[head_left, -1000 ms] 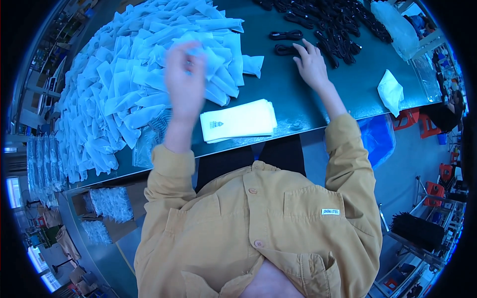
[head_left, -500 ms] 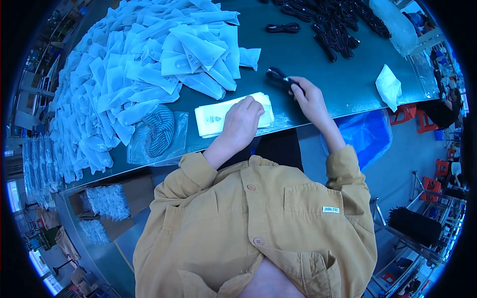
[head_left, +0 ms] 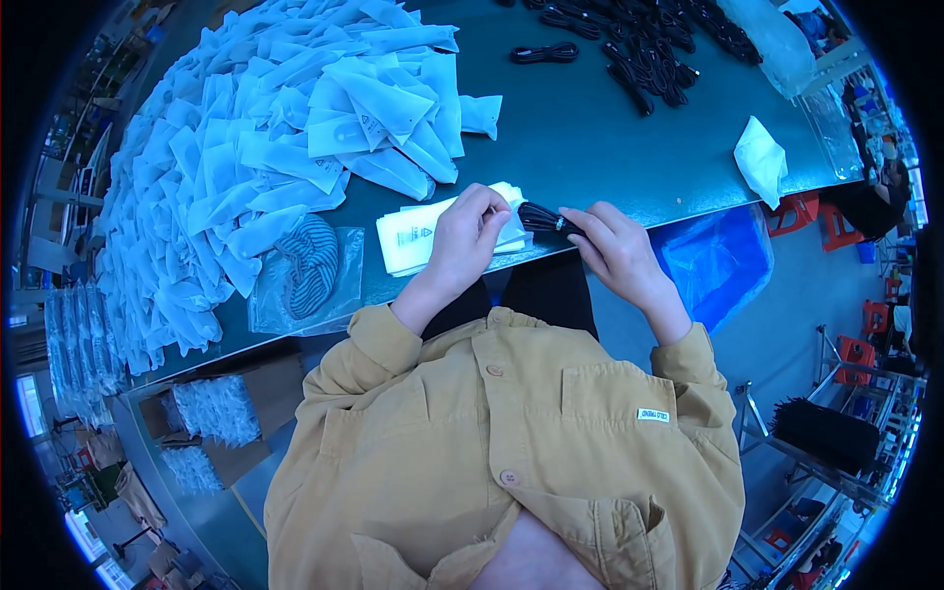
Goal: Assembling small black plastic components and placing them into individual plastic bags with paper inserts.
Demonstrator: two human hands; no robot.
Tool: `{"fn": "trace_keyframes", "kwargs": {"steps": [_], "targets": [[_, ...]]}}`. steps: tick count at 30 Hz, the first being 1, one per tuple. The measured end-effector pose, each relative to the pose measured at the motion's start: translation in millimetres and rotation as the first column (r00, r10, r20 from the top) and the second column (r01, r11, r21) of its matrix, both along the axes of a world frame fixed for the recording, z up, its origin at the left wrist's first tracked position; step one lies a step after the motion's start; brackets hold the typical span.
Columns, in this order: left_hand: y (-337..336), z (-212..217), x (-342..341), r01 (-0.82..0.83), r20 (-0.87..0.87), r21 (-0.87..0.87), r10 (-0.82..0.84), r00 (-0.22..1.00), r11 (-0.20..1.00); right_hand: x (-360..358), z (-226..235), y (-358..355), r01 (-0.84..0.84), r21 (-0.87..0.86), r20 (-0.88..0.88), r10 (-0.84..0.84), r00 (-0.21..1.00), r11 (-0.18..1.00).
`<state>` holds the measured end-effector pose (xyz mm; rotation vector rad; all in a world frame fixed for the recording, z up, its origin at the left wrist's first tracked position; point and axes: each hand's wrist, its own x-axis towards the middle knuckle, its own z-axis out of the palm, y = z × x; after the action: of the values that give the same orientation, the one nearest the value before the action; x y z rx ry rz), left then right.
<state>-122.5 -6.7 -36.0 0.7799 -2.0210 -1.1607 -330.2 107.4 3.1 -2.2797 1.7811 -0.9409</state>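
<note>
A stack of flat white bags [head_left: 408, 236] lies near the table's front edge. My left hand [head_left: 467, 233] is over its right end, thumb and fingers pinching the edge of the top bag. From the right, my right hand [head_left: 619, 251] grips a coiled black cable [head_left: 541, 218] between thumb and fingers. The cable's far end is at the right end of the bags, close to my left fingertips; whether it is inside the bag's mouth I cannot tell.
A large heap of filled white bags [head_left: 265, 128] covers the table's left side. Beside it lies a striped cloth item in a clear bag [head_left: 313, 265]. Black coiled cables [head_left: 654, 49] are piled at the back right, near a crumpled white bag [head_left: 760, 160]. A blue-lined bin [head_left: 723, 265] stands below the edge.
My right hand has brought the coiled cable down and left to the bag stack's right end. My left hand stays by the stack, now pinching the top bag's edge.
</note>
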Motion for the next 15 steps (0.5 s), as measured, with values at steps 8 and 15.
{"fn": "trace_keyframes", "kwargs": {"steps": [8, 15], "targets": [[-7, -3, 7, 0.046, 0.045, -0.385, -0.031, 0.998, 0.922, 2, -14, -8, -0.064, 0.605, 0.601, -0.403, 0.691, 0.793], [-4, -2, 10, 0.003, 0.149, -0.198, 0.027, 0.988, 0.98, 10, -19, -4, 0.167, 0.07, 0.249, -0.18, 0.952, 0.983]]}}
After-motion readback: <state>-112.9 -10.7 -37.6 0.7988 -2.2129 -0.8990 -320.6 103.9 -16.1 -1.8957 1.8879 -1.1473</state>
